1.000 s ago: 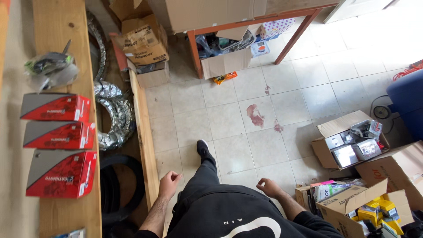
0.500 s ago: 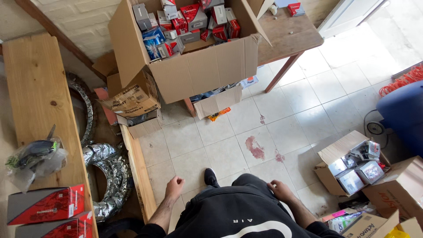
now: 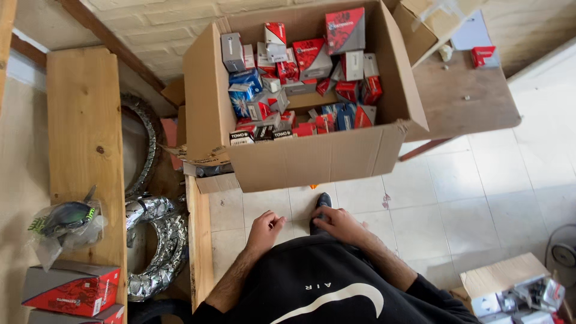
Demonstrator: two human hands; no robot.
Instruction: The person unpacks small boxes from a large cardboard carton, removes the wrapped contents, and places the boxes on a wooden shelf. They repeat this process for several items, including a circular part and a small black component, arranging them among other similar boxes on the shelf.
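The big cardboard box (image 3: 312,159) of small boxes sits just ahead of my empty, loosely curled left hand (image 3: 266,228) and right hand (image 3: 337,223), stretching sideways, nearer my right.

Pale tiled floor (image 3: 480,198), whitewashed brick wall (image 3: 162,24), wooden table (image 3: 462,102), plank shelf (image 3: 84,138) on the left.

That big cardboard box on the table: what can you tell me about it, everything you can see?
The cardboard box is large, plain brown and open at the top, its flaps folded outward. It sits on a wooden table with its front hanging over the edge, above the tiled floor. Inside lies a loose jumble of small cartons, mostly red, some blue, grey or white. Neither hand touches it; the left hand and right hand hang just below its front wall.
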